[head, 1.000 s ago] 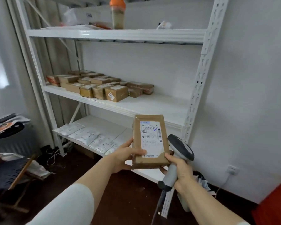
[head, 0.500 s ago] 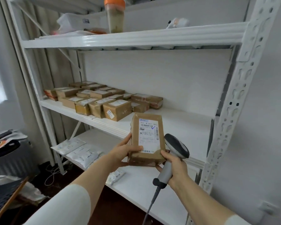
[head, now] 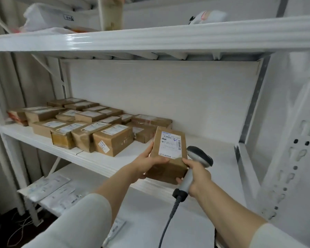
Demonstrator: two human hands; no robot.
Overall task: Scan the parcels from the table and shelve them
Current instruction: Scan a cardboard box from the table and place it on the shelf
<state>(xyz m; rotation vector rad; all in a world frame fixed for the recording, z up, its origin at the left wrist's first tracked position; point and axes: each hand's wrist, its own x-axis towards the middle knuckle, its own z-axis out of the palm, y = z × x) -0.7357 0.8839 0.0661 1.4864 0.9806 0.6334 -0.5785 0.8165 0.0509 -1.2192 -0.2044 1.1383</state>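
While the left hand (head: 147, 164) clasps the parcel (head: 170, 153) by its sides and the right hand (head: 198, 175) grips the scanner (head: 199, 155), it seems light, stiff.

parcel label (head: 170, 145), blue tick (head: 175, 139), print illegible

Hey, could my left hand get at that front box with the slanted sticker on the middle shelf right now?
Probably not yet: the left hand grips the parcel. The way to the stickered box looks open otherwise.
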